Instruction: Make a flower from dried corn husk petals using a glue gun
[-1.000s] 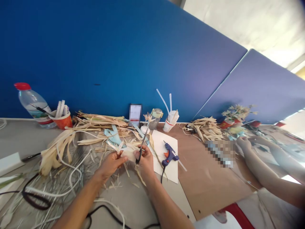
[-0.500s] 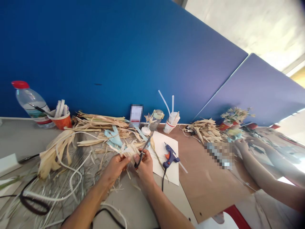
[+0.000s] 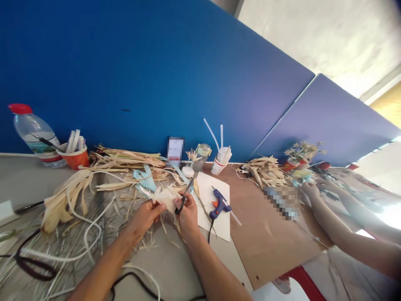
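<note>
My left hand [image 3: 144, 216] pinches a pale piece of dried corn husk [image 3: 166, 197] at its lower left edge. My right hand [image 3: 188, 214] is closed round the handles of black scissors [image 3: 185, 195], whose blades point up and right over the husk. Both hands hover just above the grey table [image 3: 175, 267], over scattered husk trimmings. A blue glue gun [image 3: 219, 205] lies on a white sheet of paper [image 3: 216, 217] just right of my right hand.
Dried husks [image 3: 125, 161] and light blue ribbon [image 3: 144, 177] lie behind my hands. An orange cup [image 3: 75, 158] and a water bottle [image 3: 33, 136] stand at the far left. Cables [image 3: 28, 267] cross the near left. Another person's hand [image 3: 310, 190] works on the brown board [image 3: 269, 238] at right.
The scissors have tilted between steep and slanted over the husk. My left hand has shifted its pinch on the husk slightly. The view has drifted a little to the right.
</note>
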Available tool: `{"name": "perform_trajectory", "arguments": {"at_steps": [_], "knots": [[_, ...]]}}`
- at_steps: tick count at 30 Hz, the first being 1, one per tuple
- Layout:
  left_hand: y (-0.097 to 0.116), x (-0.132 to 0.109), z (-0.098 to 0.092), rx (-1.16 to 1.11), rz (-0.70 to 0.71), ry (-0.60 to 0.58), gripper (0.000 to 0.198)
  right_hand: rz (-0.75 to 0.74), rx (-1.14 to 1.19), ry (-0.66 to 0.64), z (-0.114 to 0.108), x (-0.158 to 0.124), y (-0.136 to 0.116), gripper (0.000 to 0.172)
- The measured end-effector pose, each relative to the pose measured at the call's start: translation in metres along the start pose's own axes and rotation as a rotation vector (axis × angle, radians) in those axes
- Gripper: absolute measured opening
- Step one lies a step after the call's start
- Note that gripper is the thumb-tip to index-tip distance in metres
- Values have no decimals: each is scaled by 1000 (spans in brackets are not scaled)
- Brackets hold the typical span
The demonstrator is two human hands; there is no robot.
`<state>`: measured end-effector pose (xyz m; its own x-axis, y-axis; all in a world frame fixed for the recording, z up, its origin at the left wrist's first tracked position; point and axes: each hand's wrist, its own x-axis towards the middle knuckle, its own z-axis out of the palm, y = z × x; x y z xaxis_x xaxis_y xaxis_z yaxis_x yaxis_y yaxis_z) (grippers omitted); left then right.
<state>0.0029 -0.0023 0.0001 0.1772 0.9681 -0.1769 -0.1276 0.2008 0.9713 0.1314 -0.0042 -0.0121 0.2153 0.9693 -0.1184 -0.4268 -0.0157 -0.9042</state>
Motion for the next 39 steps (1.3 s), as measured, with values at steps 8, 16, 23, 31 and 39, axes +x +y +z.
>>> {"name": "perform_trajectory", "arguments": {"at_steps": [8,16,23,31,39], "knots": [[-4,3,-1,63,100,151,33,-8,-19,-25,3,-4,-2,37],[1,-1,5,102,155,167,30,-54,-53,-9,1,-2,1,38],[-4,1,-2,220,111,214,36,-41,-50,-10,1,-1,0,35],[-4,7,-11,139,148,301,31,-63,-138,-12,-1,-8,-18,32],[-2,12,-26,29,221,415,28,70,-336,-592,-24,-12,-59,35]]}}
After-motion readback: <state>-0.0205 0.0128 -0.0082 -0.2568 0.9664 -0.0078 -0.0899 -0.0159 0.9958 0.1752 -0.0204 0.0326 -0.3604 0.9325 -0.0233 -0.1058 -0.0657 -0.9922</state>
